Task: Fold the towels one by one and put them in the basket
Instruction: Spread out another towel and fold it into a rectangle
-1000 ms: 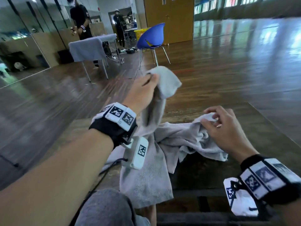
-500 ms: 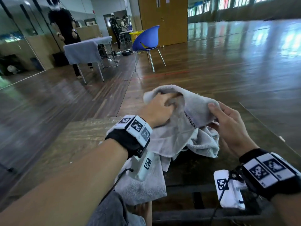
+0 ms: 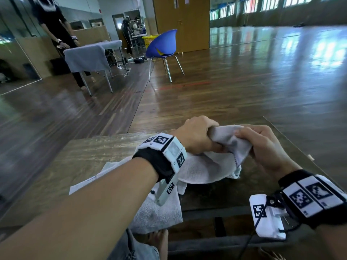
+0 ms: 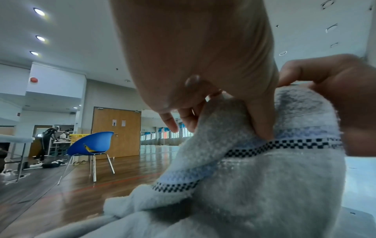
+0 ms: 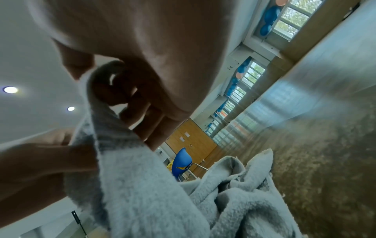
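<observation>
Since the earlier frame both hands have come lower and closer together, bunching the towel (image 3: pixel 210 166) between them just above the surface (image 3: pixel 90 158). The left hand (image 3: pixel 197 136) is gripping the towel's upper edge with curled fingers, and the right hand (image 3: pixel 262 147) is pinching the same edge right beside it. In the left wrist view the towel's checkered band (image 4: pixel 284 145) is running under the thumb. The rest of the grey towel is lying crumpled on the surface and hanging over its near edge. A blue chair (image 3: pixel 163 44) is standing on the wooden floor beyond.
</observation>
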{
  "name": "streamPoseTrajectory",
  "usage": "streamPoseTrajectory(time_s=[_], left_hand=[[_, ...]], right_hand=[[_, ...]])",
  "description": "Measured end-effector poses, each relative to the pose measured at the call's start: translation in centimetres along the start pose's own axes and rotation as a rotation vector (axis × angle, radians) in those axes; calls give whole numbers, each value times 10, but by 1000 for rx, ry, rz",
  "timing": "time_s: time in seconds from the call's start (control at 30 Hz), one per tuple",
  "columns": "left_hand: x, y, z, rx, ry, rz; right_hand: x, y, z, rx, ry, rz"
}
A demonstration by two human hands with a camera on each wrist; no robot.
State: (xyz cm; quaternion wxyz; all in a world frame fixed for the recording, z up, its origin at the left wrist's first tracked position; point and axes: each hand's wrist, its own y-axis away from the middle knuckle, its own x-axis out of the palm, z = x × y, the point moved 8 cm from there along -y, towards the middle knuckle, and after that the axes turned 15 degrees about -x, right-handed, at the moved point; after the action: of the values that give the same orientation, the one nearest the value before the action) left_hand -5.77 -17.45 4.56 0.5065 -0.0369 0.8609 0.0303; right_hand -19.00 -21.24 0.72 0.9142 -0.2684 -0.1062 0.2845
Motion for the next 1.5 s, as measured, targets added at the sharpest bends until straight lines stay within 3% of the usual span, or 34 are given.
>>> streamPoseTrajectory(time_s=[0.1, 0.3, 0.43, 0.53, 0.6, 0.67, 0.77, 0.8, 0.9, 1.0, 1.17, 1.3, 1.37, 1.43, 1.5], left_hand=[[-9, 2, 15, 10, -120, -85], [-51, 22, 66, -104, -278, -156], [-86, 45, 92, -140, -255, -269], [-102, 62, 104, -151, -211, -312], [-104, 70, 117, -218, -90, -238], [-93, 78, 131, -321, -98, -66], [-50, 94, 147, -411, -375, 351], [-39, 96, 154, -430, -453, 409], [-21, 91, 175, -501, -481, 322], [3, 84, 188, -544, -400, 235], [43, 75, 181, -504, -240, 309], [34, 61, 157, -498, -168, 343], [18, 54, 140, -491, -89, 331], [-4, 45, 117, -404, -28, 311], [-34, 32, 96, -320, -25, 250]], right_hand=[[-11, 6, 5, -39, 149, -9], [-42, 29, 28, -160, 542, -139], [-29, 36, 35, -183, 560, -123], [-5, 36, 28, -162, 407, -128], [14, 36, 8, -29, 211, -87], [35, 40, -21, 172, 140, 49], [59, 48, -58, 313, 330, 339], [65, 48, -66, 305, 416, 400], [84, 45, -76, 177, 699, 517], [103, 42, -77, 67, 731, 525], [124, 49, -85, 114, 700, 663], [128, 49, -72, 79, 748, 724], [131, 48, -62, 106, 540, 782], [130, 47, -53, 247, 236, 809], [123, 29, -43, 285, 130, 780]])
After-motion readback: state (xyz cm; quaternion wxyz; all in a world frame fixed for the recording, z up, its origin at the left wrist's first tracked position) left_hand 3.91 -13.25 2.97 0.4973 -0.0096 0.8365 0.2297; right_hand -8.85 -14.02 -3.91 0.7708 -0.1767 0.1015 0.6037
